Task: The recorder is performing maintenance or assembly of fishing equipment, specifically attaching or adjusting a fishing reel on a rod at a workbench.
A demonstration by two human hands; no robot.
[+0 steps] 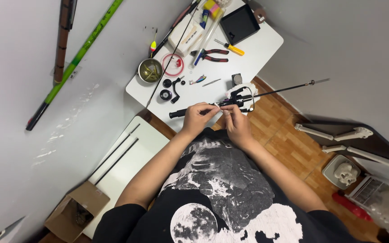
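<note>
- Black shirt [221, 198] with a moon print fills the bottom of the view, nearest to the camera; both forearms go out from it toward the table [257, 54].
- Left hand [197, 118] is closed around the rod [212, 105], on the grip part, a little inside from the butt end.
- Right hand [235, 123] is just beside it, with fingers pinched together on something small and pale at the rod; what this thing is, I cannot tell.
- Long axis of the rod goes from lower left to upper right: the butt points out past the left hand, and the thin tip reaches far over the table edge, above the wooden floor [289, 135].
- Reel [240, 96] sits on the rod just beyond both hands, on the side away from the body, and the right hand is the nearer one to it.
- Farther on the table, well apart from the hands, lie pliers [210, 55], a yellow screwdriver [230, 47], a metal bowl [150, 70] and a black tray [239, 23].
</note>
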